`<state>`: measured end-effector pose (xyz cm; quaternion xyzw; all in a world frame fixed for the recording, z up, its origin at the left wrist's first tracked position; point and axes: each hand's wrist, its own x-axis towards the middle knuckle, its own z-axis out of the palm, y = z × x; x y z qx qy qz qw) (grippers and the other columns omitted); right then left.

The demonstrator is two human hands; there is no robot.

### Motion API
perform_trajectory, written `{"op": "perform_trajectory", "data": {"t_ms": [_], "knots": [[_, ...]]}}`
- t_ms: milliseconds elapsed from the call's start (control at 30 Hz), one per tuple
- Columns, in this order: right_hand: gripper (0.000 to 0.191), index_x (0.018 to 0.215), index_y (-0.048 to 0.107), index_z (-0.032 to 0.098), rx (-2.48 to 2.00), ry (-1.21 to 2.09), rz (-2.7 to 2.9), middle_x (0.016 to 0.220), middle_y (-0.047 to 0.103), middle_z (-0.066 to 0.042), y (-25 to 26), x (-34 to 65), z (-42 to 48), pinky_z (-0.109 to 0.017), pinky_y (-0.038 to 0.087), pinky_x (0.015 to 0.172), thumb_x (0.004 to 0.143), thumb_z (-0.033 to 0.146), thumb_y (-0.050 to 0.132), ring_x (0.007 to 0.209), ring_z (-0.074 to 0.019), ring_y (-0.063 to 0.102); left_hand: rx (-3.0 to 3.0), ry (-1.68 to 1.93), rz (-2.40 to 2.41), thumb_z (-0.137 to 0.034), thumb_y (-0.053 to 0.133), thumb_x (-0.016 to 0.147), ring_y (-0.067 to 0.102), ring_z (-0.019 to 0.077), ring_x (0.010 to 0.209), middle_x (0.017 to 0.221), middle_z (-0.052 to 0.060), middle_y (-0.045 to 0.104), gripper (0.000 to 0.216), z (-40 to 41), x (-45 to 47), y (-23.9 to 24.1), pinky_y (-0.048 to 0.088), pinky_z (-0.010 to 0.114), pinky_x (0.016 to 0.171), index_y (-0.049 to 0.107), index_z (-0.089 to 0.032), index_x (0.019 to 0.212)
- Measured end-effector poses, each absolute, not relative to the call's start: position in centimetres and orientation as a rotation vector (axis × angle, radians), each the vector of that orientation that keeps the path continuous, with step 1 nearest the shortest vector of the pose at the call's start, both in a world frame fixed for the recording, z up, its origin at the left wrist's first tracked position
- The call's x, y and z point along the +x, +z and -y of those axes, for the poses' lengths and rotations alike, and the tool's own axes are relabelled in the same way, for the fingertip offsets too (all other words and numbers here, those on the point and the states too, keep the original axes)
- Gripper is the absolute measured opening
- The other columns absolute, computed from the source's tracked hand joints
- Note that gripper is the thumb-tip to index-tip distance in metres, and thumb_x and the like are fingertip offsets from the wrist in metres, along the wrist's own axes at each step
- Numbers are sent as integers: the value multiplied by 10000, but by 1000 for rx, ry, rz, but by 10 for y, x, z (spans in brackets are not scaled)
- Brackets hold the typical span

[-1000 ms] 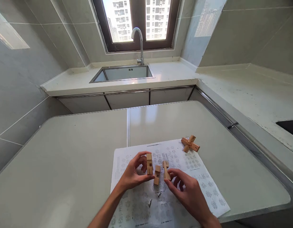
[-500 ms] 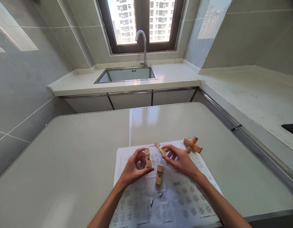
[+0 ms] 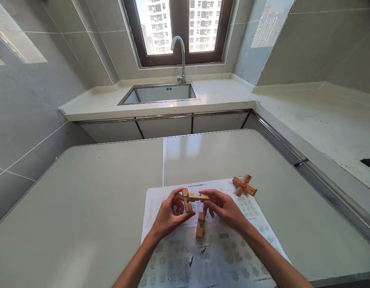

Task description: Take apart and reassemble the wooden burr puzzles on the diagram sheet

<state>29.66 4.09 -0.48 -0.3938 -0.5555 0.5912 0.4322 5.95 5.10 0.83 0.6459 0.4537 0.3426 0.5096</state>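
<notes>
My left hand (image 3: 169, 209) pinches a notched wooden puzzle block (image 3: 188, 207), held upright between thumb and fingers. My right hand (image 3: 225, 207) grips the end of a second, slimmer wooden puzzle piece (image 3: 197, 197). That piece lies level, and its far end meets the notch of the upright block; how deep it sits I cannot tell. Below the hands a third notched block (image 3: 200, 231) rests on the printed sheet (image 3: 215, 260), close to my right fingertips. Several interlocked pieces form a wooden cross (image 3: 244, 185) at the sheet's upper right corner.
The sheet, printed with small diagrams and torn in two spots, lies on a pale table (image 3: 91, 200) with a seam (image 3: 164, 162). Beyond the table stand a counter (image 3: 221, 90), a sink (image 3: 161, 94) and a faucet (image 3: 182, 60). A metal rail (image 3: 281, 136) runs along the right.
My right hand has moved left and turned its piece from slanted to level, bringing it against the upright block. My left hand has stayed nearly still.
</notes>
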Motion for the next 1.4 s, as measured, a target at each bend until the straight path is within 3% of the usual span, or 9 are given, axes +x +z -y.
{"op": "perform_trajectory", "data": {"t_ms": [167, 567, 900, 1400], "knots": [[281, 1103, 699, 214, -1075, 1328, 1491, 724, 736, 1, -6, 291, -37, -295, 519, 617, 959, 455, 706, 667, -188, 710, 1573, 775, -1069, -381, 873, 797, 528, 130, 694, 836, -37, 598, 678, -48, 61, 10, 449, 252, 638, 537, -248, 1371], [251, 1118, 724, 228, -1142, 1166, 1597, 699, 713, 6, -9, 289, -37, -300, 517, 629, 966, 424, 684, 623, -179, 668, 1537, 764, -1001, -450, 900, 745, 596, 168, 759, 894, 15, 653, 668, -45, 69, 13, 481, 267, 666, 606, -236, 1306], [243, 1103, 723, 228, -1147, 1157, 1586, 699, 697, 15, -7, 289, -36, -290, 504, 618, 956, 421, 703, 622, -176, 668, 1546, 746, -974, -376, 893, 765, 463, 110, 658, 853, -26, 597, 632, -43, 69, 16, 389, 231, 593, 574, -240, 1293], [214, 1062, 734, 241, -1173, 1033, 1644, 708, 702, 10, -5, 288, -34, -292, 528, 623, 977, 428, 672, 616, -174, 660, 1538, 731, -962, -362, 888, 772, 562, 151, 749, 925, 10, 642, 623, -43, 67, 14, 451, 258, 647, 573, -240, 1295]]}}
